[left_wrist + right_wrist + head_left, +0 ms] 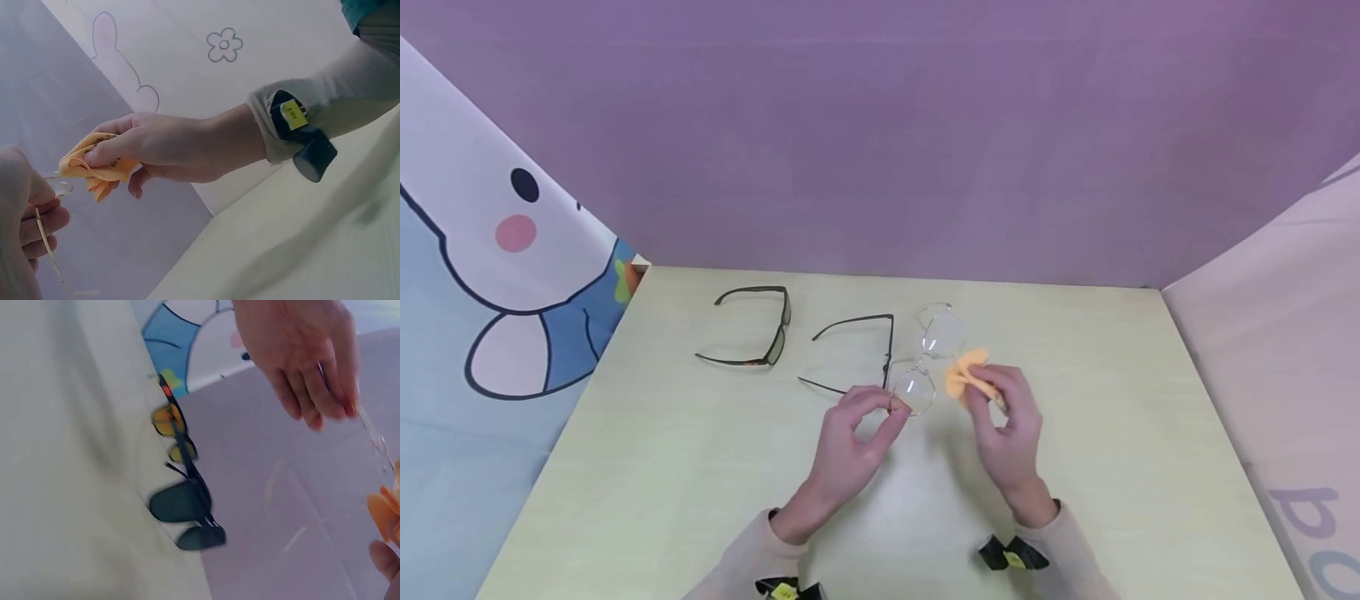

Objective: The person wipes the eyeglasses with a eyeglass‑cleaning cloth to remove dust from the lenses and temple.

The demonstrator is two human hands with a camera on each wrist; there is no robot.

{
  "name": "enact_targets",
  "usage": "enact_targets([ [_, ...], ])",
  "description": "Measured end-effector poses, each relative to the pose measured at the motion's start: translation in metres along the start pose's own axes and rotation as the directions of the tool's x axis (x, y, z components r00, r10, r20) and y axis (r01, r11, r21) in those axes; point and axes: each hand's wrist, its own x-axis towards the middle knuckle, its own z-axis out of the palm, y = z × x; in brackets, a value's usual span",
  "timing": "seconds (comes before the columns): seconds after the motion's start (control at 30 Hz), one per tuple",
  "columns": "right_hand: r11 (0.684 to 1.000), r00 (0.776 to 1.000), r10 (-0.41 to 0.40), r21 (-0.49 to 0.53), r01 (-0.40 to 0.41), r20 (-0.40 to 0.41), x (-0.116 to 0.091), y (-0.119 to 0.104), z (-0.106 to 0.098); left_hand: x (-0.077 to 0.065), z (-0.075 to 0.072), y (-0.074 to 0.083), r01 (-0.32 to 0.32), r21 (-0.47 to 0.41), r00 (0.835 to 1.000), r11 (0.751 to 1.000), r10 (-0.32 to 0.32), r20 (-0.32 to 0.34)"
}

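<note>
A pair of thin gold-rimmed eyeglasses (916, 388) with round clear lenses hangs above the table. My left hand (847, 454) pinches it between thumb and fingers near the outer edge of the closer lens. To the right, my right hand (1011, 425) pinches a bunched orange cloth (967, 375) beside the lenses. In the left wrist view the cloth (100, 161) shows dark print and overlaps part of the glasses. Whether it touches a lens, I cannot tell.
Black-framed glasses with dark lenses (178, 503) lie just left of the held pair. Farther left lies another black pair (777, 343), its lenses yellowish in the right wrist view. A purple wall (887, 150) rises behind the pale table (662, 467).
</note>
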Motion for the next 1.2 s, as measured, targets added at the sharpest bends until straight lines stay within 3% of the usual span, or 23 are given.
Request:
enact_targets([
  [0.27,0.997,0.993,-0.011,-0.073,0.002,-0.118,0.034,0.002,-0.015,0.003,-0.001,0.002,-0.031,-0.117,0.997,0.993,0.039,0.066],
  [0.47,0.991,0.996,-0.081,-0.107,0.076,-0.036,0.046,-0.002,-0.012,0.004,-0.005,0.007,0.004,-0.191,0.993,0.982,0.018,0.117],
  [0.63,0.968,0.977,-0.21,-0.146,0.203,-0.037,0.045,-0.009,-0.004,0.004,-0.009,0.011,0.05,-0.282,0.992,0.958,-0.016,0.123],
  [0.73,0.963,0.962,-0.245,-0.148,0.227,-0.118,0.046,-0.013,0.0,0.005,-0.01,0.013,0.059,-0.29,0.993,0.955,-0.026,0.116],
  [0.83,0.973,0.937,-0.222,-0.13,0.193,-0.269,0.052,-0.016,0.002,0.005,-0.01,0.014,0.061,-0.283,0.993,0.957,-0.03,0.114],
  [0.9,0.976,0.922,-0.207,-0.131,0.172,-0.326,0.055,-0.017,0.002,0.004,-0.01,0.015,0.057,-0.278,0.992,0.959,-0.023,0.124],
  [0.97,0.976,0.935,-0.193,-0.157,0.152,-0.298,0.057,-0.018,0.002,0.003,-0.01,0.016,0.047,-0.274,0.99,0.961,-0.007,0.143],
  [1.1,0.961,0.974,-0.199,-0.218,0.172,-0.108,0.055,-0.017,0.003,0.002,-0.009,0.018,0.029,-0.269,0.983,0.963,0.022,0.182],
  [1.2,0.932,0.961,-0.276,-0.241,0.271,0.015,0.052,-0.017,0.006,0.002,-0.008,0.016,0.028,-0.267,0.982,0.963,0.023,0.185],
])
